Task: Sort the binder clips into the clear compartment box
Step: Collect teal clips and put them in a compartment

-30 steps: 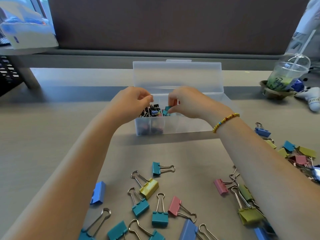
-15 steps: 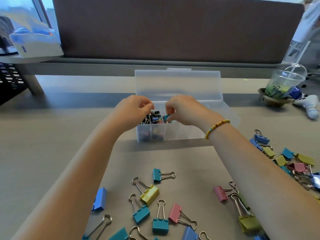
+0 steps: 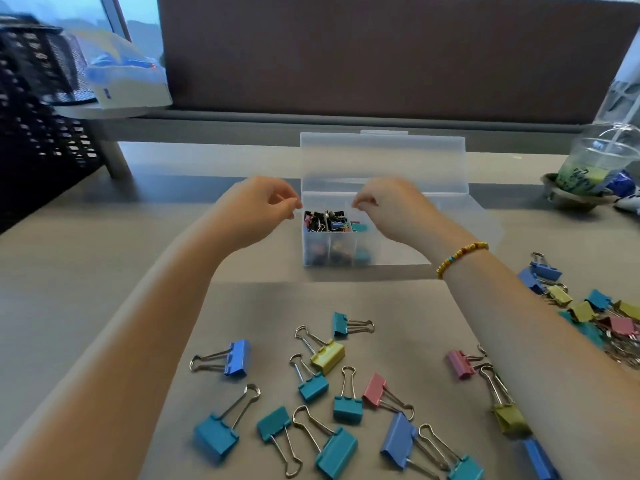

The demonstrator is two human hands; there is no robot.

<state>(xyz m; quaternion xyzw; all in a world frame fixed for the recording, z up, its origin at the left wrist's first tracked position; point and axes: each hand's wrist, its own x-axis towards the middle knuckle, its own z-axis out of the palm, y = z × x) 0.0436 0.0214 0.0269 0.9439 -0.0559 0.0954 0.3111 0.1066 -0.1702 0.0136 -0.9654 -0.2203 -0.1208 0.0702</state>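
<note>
The clear compartment box (image 3: pixel 433 233) stands mid-table with its lid (image 3: pixel 382 161) up. Its two left compartments hold small dark and mixed clips (image 3: pixel 325 221); a teal clip (image 3: pixel 358 226) lies in the third. My left hand (image 3: pixel 256 209) hovers at the box's left edge, thumb and forefinger tips together, holding nothing. My right hand (image 3: pixel 391 209) is over the box's middle with fingers curled, also holding nothing. Several loose binder clips lie on the table in front, among them a yellow one (image 3: pixel 327 356), a pink one (image 3: pixel 375 391) and a blue one (image 3: pixel 237 358).
A heap of mixed clips (image 3: pixel 602 317) lies at the right edge. An iced drink cup (image 3: pixel 595 164) stands on a saucer at the back right. A black mesh organiser (image 3: pixel 38 109) and a white tissue box (image 3: pixel 128 84) are at the back left. A dark partition closes off the rear.
Both hands held a teal clip together over the box. They have since moved apart and the clip now lies in the third compartment. The view has also tilted down.
</note>
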